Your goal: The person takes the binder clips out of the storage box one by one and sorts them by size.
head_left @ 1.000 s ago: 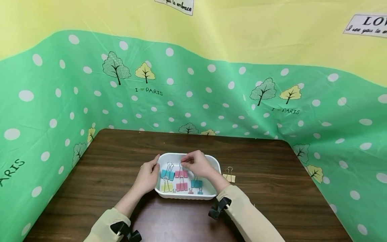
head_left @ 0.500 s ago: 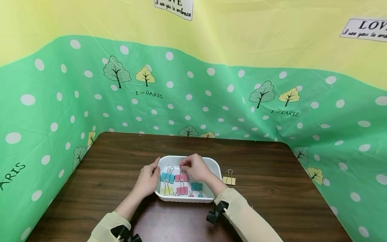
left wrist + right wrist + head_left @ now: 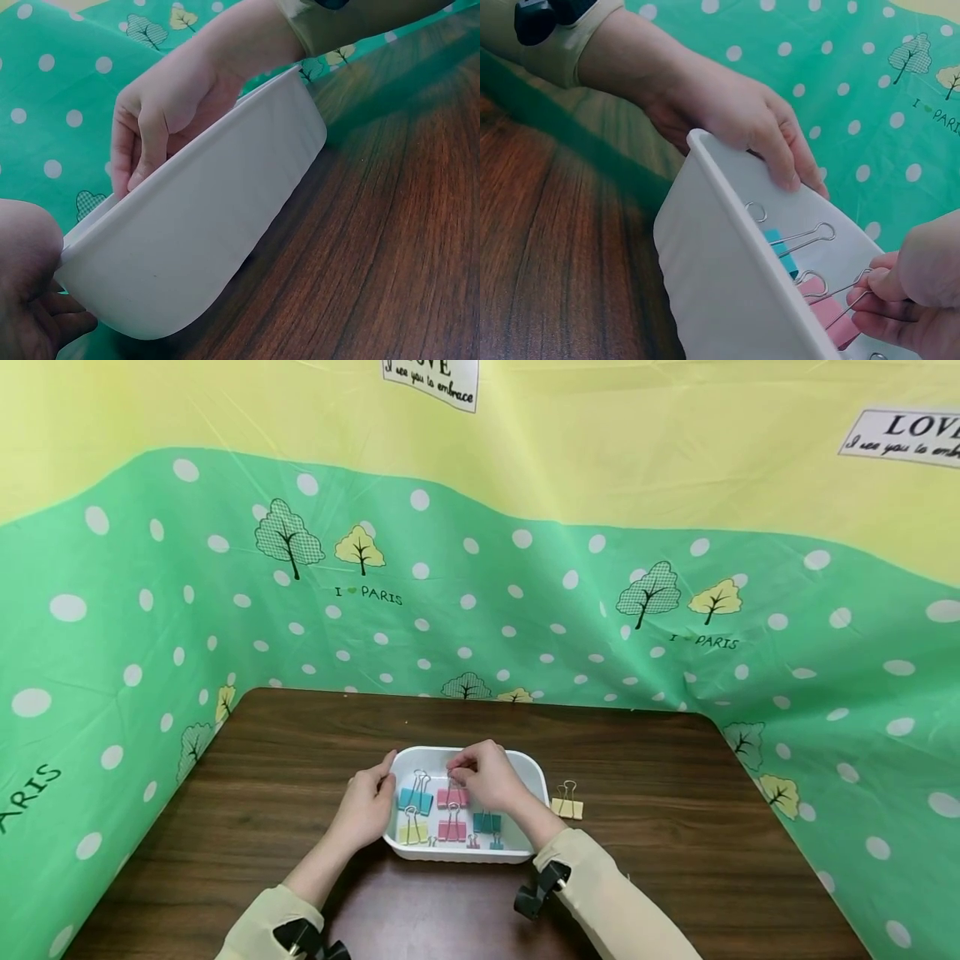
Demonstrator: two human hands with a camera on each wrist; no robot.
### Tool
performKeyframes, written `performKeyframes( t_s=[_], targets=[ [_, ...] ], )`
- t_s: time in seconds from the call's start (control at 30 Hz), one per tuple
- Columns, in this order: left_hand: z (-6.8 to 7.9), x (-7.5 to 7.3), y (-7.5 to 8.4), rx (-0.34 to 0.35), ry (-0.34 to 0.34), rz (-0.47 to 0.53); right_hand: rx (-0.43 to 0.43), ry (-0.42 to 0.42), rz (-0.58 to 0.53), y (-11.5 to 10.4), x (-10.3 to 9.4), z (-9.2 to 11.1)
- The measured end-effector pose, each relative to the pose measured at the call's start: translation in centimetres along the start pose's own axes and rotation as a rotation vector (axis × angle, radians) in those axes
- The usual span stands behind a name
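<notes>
A white plastic tray (image 3: 467,855) stands on the table with several binder clips in it. My left hand (image 3: 365,806) grips the tray's left end, thumb over the rim and fingers along the outer wall. Inside, my right hand (image 3: 491,779) pinches the wire handles of a pink binder clip (image 3: 453,798) between thumb and fingers; the right wrist view shows this pink clip (image 3: 826,309) up close. To its left lies a blue binder clip (image 3: 415,801). In front are a yellow clip (image 3: 413,833), another pink clip (image 3: 452,832) and a teal clip (image 3: 487,823).
Beside the tray on the right, a pale yellow binder clip (image 3: 567,809) lies on the dark wooden table (image 3: 660,843). Tiny pink (image 3: 473,842) and teal (image 3: 497,842) clips lie by the tray's front wall. A green and yellow patterned cloth (image 3: 465,568) surrounds the table.
The pinched pink clip has shifted slightly right within the tray along with my right fingers. My left hand keeps its grip on the tray. The head view has tilted up a little.
</notes>
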State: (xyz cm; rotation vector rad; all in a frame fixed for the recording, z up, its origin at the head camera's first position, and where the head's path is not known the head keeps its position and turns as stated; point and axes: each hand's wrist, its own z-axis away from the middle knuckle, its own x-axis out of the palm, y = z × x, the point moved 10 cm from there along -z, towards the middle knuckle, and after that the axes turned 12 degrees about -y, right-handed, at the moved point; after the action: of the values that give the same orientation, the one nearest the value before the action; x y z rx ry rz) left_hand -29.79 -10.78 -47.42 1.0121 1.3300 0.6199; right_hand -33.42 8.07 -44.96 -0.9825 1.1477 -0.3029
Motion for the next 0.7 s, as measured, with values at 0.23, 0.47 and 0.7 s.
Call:
performKeyframes(
  t_s=[0.23, 0.47, 0.7],
  targets=[
    [0.0, 0.0, 0.0, 0.001, 0.0, -0.014, -0.02, 0.046, -0.044, -0.6, -1.3, 0.4],
    [0.1, 0.1, 0.1, -0.004, -0.006, -0.01, -0.035, 0.076, -0.052, -1.5, -2.6, 1.1],
    [0.1, 0.1, 0.0, -0.012, -0.012, -0.008, -0.035, 0.109, -0.067, -1.9, -3.7, 1.6]
  ],
)
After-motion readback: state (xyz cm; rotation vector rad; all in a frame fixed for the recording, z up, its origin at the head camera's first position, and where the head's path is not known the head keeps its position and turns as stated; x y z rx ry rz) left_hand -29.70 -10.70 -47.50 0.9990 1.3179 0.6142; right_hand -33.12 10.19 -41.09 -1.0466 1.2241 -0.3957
